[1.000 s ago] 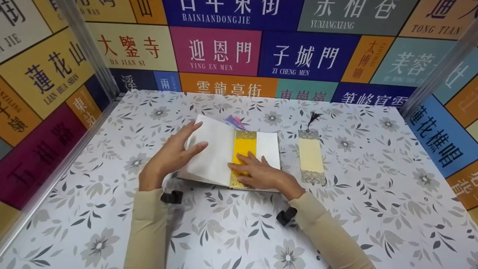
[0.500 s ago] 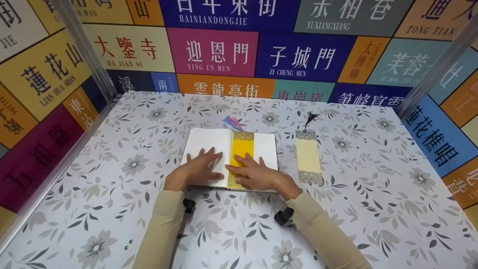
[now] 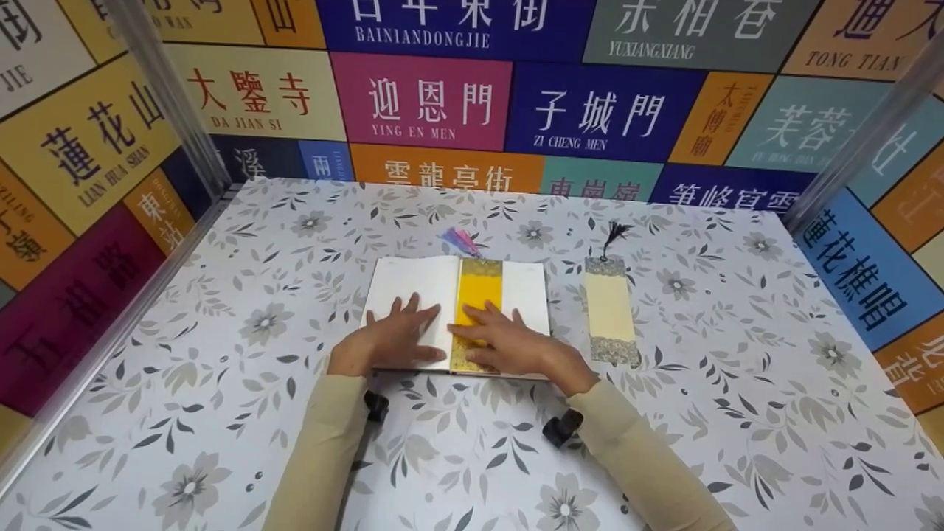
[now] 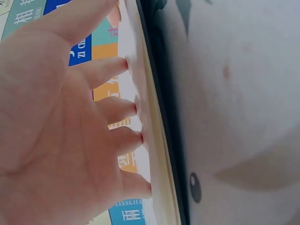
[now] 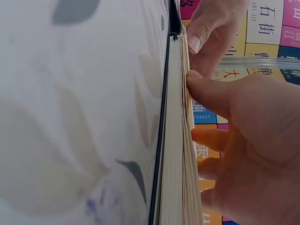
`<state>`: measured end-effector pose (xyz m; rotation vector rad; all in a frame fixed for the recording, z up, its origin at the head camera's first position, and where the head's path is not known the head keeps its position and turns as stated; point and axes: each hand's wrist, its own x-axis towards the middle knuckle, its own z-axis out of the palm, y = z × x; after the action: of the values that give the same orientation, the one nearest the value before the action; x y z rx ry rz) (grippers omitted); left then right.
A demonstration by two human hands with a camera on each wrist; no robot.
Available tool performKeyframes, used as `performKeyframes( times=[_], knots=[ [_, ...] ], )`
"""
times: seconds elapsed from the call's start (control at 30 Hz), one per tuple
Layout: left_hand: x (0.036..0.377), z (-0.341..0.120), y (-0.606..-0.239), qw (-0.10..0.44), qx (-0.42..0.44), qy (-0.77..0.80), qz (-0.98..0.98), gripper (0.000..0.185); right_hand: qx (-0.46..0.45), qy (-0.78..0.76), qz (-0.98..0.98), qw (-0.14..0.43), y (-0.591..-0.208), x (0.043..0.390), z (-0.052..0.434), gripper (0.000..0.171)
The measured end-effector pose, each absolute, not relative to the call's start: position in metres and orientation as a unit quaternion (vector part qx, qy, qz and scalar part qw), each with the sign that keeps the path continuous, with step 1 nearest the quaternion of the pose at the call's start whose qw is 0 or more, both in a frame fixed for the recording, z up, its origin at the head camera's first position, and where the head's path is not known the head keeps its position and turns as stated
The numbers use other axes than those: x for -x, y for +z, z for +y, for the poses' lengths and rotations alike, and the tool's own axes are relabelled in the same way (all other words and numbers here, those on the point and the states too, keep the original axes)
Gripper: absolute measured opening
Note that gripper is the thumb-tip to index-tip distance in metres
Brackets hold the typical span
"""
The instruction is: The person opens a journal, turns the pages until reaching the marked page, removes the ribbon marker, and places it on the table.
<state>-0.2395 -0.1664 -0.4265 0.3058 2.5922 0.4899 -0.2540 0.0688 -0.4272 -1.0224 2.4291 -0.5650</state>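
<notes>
My left hand [image 3: 389, 341] lies flat and open on the left page of the open book [image 3: 413, 284] mid-bench, my right hand's [image 3: 509, 345] straight fingers pressing the yellow bookmark [image 3: 477, 287] by the spine; best to press evenly, keeping it straight.

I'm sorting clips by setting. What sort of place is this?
Probably a staged recording booth, not a home: the table wears a floral cover, walled in by panels printed with Chinese place names and metal posts. Both hands rest on an open book.
</notes>
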Motion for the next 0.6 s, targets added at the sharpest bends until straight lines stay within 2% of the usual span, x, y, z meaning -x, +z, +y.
performKeyframes(
  times=[0.13, 0.27, 0.37, 0.43, 0.5, 0.6],
  knots=[
    [0.240, -0.167, -0.427, 0.245, -0.110, 0.173, 0.948, 0.086, 0.358, -0.227, 0.881, 0.207, -0.426, 0.255, 0.070, 0.052],
    [0.241, -0.166, -0.427, 0.247, -0.110, 0.170, 0.948, 0.086, 0.333, -0.268, 0.890, 0.159, -0.424, 0.259, 0.071, 0.047],
    [0.241, -0.165, -0.427, 0.248, -0.105, 0.169, 0.948, 0.086, 0.271, -0.321, 0.902, 0.101, -0.424, 0.263, 0.069, 0.037],
    [0.240, -0.164, -0.427, 0.248, -0.099, 0.173, 0.948, 0.085, 0.210, -0.356, 0.907, 0.085, -0.425, 0.265, 0.069, 0.031],
    [0.240, -0.163, -0.427, 0.248, -0.093, 0.181, 0.947, 0.085, 0.151, -0.380, 0.909, 0.088, -0.425, 0.267, 0.069, 0.029],
    [0.240, -0.163, -0.428, 0.249, -0.089, 0.187, 0.946, 0.086, 0.083, -0.396, 0.906, 0.122, -0.426, 0.271, 0.072, 0.037]
  ],
)
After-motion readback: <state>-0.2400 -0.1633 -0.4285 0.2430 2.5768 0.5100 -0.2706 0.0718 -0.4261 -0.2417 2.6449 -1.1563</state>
